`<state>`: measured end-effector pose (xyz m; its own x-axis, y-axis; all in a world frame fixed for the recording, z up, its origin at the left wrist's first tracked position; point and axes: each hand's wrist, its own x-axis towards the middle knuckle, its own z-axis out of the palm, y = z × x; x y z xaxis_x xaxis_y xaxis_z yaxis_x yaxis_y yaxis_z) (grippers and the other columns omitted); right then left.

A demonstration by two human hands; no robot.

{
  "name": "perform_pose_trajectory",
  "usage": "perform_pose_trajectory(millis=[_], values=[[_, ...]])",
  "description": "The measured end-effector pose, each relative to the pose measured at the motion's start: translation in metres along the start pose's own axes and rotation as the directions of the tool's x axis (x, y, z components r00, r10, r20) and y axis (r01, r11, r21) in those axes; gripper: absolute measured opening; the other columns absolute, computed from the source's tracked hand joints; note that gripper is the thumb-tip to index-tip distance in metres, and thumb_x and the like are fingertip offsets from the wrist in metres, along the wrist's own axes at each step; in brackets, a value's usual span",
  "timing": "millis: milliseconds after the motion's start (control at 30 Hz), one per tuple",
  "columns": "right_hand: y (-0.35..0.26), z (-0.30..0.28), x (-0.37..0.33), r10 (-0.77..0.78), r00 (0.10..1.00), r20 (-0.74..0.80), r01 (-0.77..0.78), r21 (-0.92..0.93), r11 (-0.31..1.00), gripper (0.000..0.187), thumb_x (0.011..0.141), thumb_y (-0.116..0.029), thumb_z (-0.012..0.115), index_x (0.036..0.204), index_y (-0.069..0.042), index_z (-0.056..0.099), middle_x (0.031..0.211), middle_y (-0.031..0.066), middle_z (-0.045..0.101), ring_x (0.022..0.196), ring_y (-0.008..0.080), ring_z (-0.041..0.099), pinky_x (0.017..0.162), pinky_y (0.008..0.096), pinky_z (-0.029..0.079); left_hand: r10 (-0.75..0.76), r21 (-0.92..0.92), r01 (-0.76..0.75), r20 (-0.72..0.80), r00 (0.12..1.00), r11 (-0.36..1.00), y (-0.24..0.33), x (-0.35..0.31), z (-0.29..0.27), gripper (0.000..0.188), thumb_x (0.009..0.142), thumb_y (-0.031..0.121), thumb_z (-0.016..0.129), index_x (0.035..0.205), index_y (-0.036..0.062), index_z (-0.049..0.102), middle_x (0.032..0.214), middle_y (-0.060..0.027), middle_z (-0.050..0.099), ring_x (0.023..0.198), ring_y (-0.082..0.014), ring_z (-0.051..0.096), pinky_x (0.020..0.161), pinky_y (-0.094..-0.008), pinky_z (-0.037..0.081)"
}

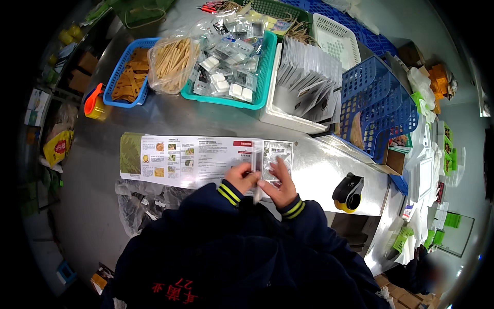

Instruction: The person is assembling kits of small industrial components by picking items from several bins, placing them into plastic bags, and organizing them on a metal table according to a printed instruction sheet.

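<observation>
My left hand (242, 177) is closed on a thin white folded paper (256, 154) that stands on its edge, seen nearly edge-on. Against the other side of it rests the thumb of my right hand (279, 184), whose remaining fingers are spread apart. Beneath those fingers lies a flat printed card or packet (286, 152) with a grey-white face. To the left, a long printed leaflet (218, 157) with small pictures is laid out on the metal table (170, 121). At its left end shows a green leafy-patterned panel (131, 154).
Along the back stand a blue basket (106, 92) of brown strips, a bag of wooden sticks (172, 59), a teal basket (226, 104) of small sachets and a white box (290, 121) of grey packets. Blue racks (378, 98) and a tape dispenser (350, 191) are at right; crumpled plastic (131, 203) lies front left.
</observation>
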<state>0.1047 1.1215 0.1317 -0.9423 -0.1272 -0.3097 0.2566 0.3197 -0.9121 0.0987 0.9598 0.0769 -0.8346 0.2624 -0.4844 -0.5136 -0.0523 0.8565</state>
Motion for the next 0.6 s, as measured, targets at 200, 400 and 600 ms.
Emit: perform_pose_trajectory(millis=[200,400,600], values=[[0.07,-0.017,0.033,0.048,0.99,-0.131,-0.018,0.22,0.975,0.021,0.083,-0.013,0.055,0.094,0.004,0.057,0.078,0.006,0.062,0.07,0.0086,0.054,0.062,0.0247,0.045,0.614,0.605,-0.536,0.097,0.784,0.588,0.009,0.008,0.007,0.055,0.069,0.021,0.07,0.115,0.001,0.048,0.117,-0.0157,0.047,0.111,-0.0322,0.043,0.093,-0.0372,0.035],[-0.006,-0.075,0.018,-0.162,0.94,0.298,0.147,0.075,0.986,0.02,0.082,-0.01,0.06,0.096,0.004,0.058,0.082,0.004,0.062,0.073,0.0062,0.053,0.065,0.0206,0.042,0.453,0.632,-0.544,0.32,0.832,0.553,0.107,0.019,-0.054,0.043,0.066,0.02,0.072,0.099,-0.0002,0.055,0.097,-0.0146,0.057,0.084,-0.0266,0.056,0.075,-0.0329,0.045],[-0.009,-0.06,0.031,-0.194,0.981,0.005,0.187,0.244,0.951,0.016,0.085,-0.013,0.052,0.091,0.002,0.055,0.077,0.0034,0.058,0.069,0.0081,0.051,0.062,0.0227,0.042,0.433,0.264,-0.594,0.476,0.765,0.76,0.162,-0.036,-0.026,0.022,0.068,0.009,0.072,0.079,-0.0016,0.057,0.085,-0.0092,0.055,0.082,-0.0197,0.054,0.073,-0.0299,0.042]])
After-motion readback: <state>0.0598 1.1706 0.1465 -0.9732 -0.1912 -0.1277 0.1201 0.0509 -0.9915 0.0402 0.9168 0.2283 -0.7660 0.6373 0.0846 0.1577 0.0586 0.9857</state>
